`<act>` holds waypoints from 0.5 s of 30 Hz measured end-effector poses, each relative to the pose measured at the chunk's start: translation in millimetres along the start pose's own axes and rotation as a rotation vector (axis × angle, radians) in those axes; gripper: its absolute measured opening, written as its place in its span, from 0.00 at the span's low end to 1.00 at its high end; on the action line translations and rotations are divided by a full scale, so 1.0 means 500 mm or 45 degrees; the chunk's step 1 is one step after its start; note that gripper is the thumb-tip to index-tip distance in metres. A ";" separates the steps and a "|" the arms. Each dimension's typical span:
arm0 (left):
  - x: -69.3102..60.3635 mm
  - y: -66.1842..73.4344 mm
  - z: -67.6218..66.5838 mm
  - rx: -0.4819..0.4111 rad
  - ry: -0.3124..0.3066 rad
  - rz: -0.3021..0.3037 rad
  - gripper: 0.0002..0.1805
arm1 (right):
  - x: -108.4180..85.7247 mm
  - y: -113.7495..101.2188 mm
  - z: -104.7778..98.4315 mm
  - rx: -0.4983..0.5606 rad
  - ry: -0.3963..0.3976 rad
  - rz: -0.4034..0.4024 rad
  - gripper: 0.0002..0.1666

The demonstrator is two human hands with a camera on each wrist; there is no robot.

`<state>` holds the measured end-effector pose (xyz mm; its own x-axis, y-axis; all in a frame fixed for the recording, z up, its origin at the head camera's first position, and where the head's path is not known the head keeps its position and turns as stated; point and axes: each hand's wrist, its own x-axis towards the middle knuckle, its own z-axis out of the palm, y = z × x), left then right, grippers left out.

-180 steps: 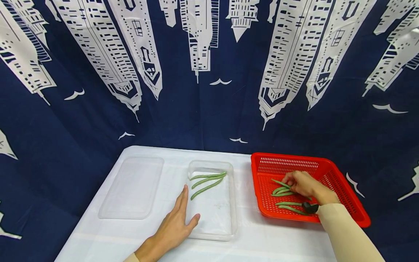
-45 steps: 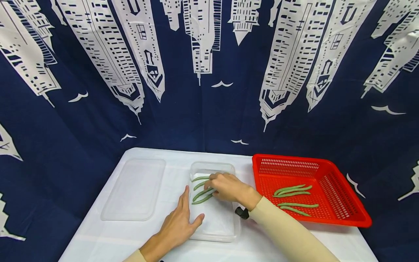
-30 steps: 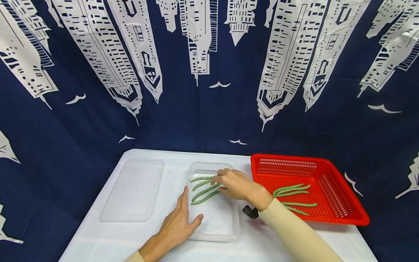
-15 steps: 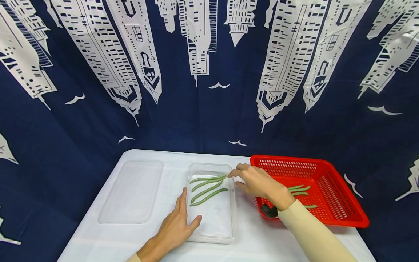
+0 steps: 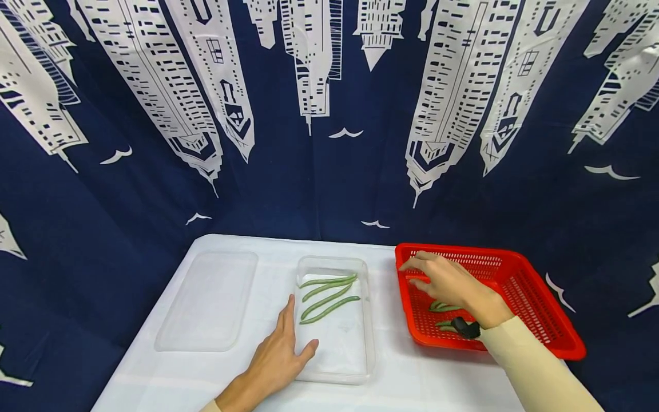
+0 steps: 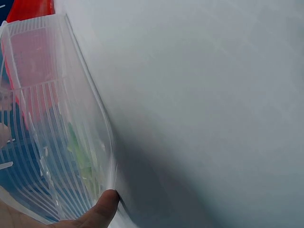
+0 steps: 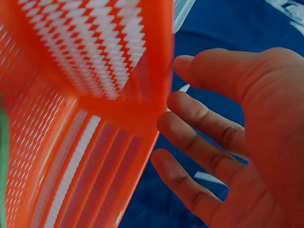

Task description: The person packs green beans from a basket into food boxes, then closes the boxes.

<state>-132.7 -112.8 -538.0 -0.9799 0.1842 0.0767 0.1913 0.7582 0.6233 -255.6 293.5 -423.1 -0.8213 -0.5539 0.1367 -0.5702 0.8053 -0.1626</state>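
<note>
Several green beans [image 5: 329,309] lie slantwise in the far half of a clear plastic container [image 5: 369,343]. My left hand [image 5: 275,355] rests against the container's left side, fingers straight and thumb spread; in the left wrist view a fingertip [image 6: 108,199] touches its wall. Over the left part of a red basket [image 5: 540,309] hovers my right hand [image 5: 445,280], its fingers loosely bent with nothing between them. Beneath it, more green beans [image 5: 444,307] lie on the basket floor, partly hidden by the hand and wrist. The right wrist view shows the bare fingers [image 7: 190,133] beside the basket rim.
A flat translucent lid [image 5: 208,303] lies on the white table [image 5: 180,377] at the left. Behind the table hangs a dark blue cloth [image 5: 288,189] printed with white buildings. A black strap device [image 5: 465,328] sits on my right wrist.
My right hand took a bean from the basket to the container, let it go, and has moved back right over the basket. The left hand has stayed at the container.
</note>
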 end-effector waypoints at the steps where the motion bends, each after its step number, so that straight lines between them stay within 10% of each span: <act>1: -0.001 -0.001 0.001 0.001 0.002 0.000 0.63 | -0.006 0.011 0.000 0.002 -0.008 0.000 0.22; 15: -0.003 0.001 0.003 -0.011 0.016 -0.006 0.62 | -0.061 0.169 0.017 0.167 -0.233 0.094 0.20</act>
<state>-131.1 -112.0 -538.9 -0.9814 0.1729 0.0836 0.1865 0.7536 0.6304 -278.8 376.9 -449.4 -0.8441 -0.5330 -0.0577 -0.4961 0.8174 -0.2927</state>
